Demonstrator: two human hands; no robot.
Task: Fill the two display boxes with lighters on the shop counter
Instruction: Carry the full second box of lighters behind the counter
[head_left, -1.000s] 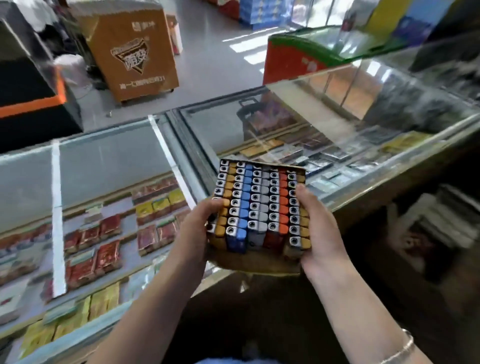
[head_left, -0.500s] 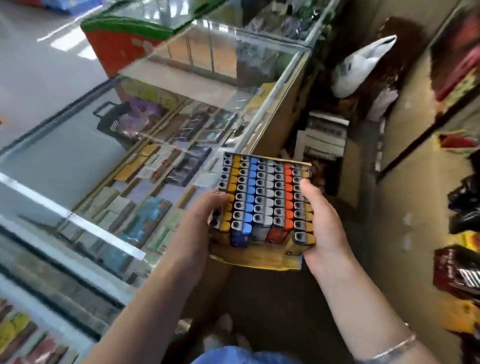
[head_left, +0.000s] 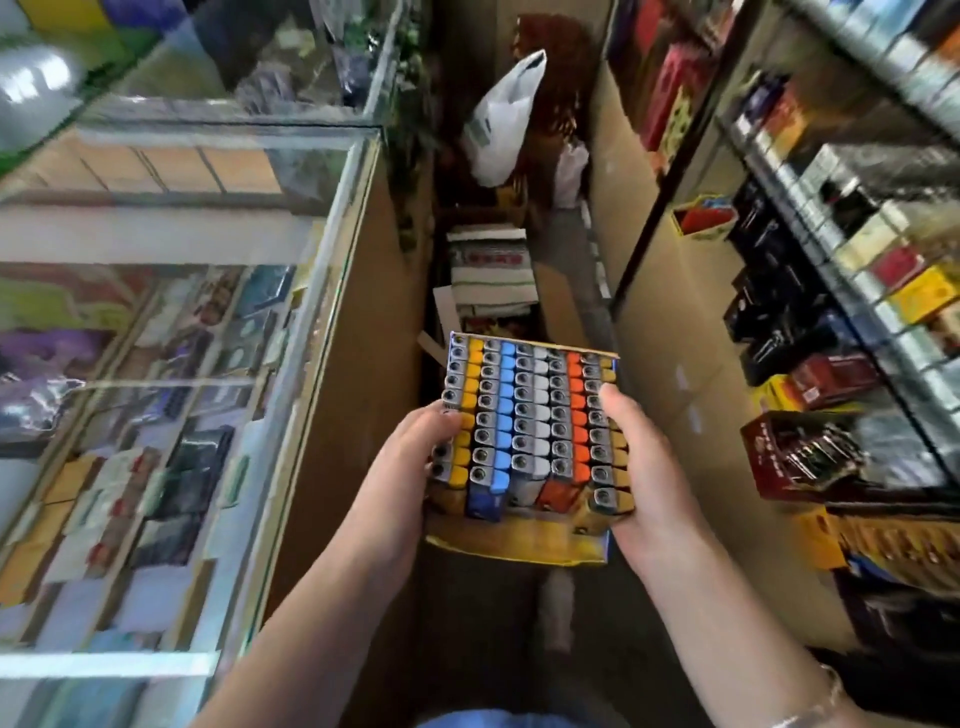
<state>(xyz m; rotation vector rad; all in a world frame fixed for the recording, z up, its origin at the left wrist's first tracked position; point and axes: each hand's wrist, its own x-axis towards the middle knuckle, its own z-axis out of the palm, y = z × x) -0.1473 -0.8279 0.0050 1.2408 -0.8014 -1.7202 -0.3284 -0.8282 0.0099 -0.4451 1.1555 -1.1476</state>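
Note:
A yellow cardboard display box (head_left: 519, 540) is packed with rows of lighters (head_left: 524, 415) in yellow, blue, white and orange, metal tops up. I carry it in front of me above the floor of the aisle behind the counter. My left hand (head_left: 415, 467) grips its left side, fingers curled over the lighter tops. My right hand (head_left: 644, 467) grips the right side with the thumb lying on the lighters. The glass shop counter (head_left: 322, 291) is to my left.
Shelves of boxed goods (head_left: 810, 322) line the right. An open red-and-yellow box (head_left: 704, 218) sits on a shelf there. Stacked cartons (head_left: 491, 280) and a white plastic bag (head_left: 501, 119) block the far end of the narrow aisle.
My view has swung right, from the counter top to the aisle behind it. The full box stays held in both hands and has come off the counter's edge.

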